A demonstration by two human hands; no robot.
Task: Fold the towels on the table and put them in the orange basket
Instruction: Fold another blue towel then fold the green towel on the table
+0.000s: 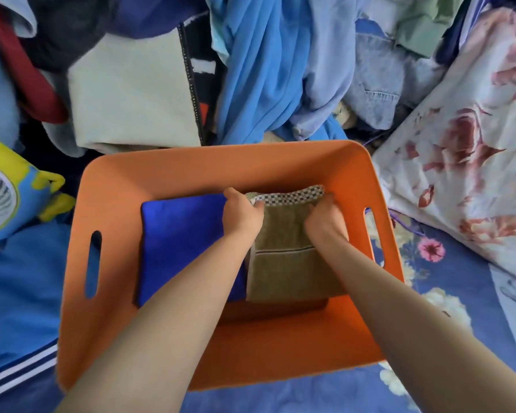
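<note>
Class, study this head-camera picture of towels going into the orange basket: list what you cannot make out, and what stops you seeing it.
- Fingertips of the left hand and right hand, head view: curled over and under the olive towel.
- Right part of the blue towel: covered by the left forearm and the olive towel.
- The dark thing under the olive towel: mostly hidden, in shadow.
- Orange basket near rim: crossed by both forearms.
- Yellow and blue fan: cut by the left edge.

both hands gripping olive towel, orange basket
</note>
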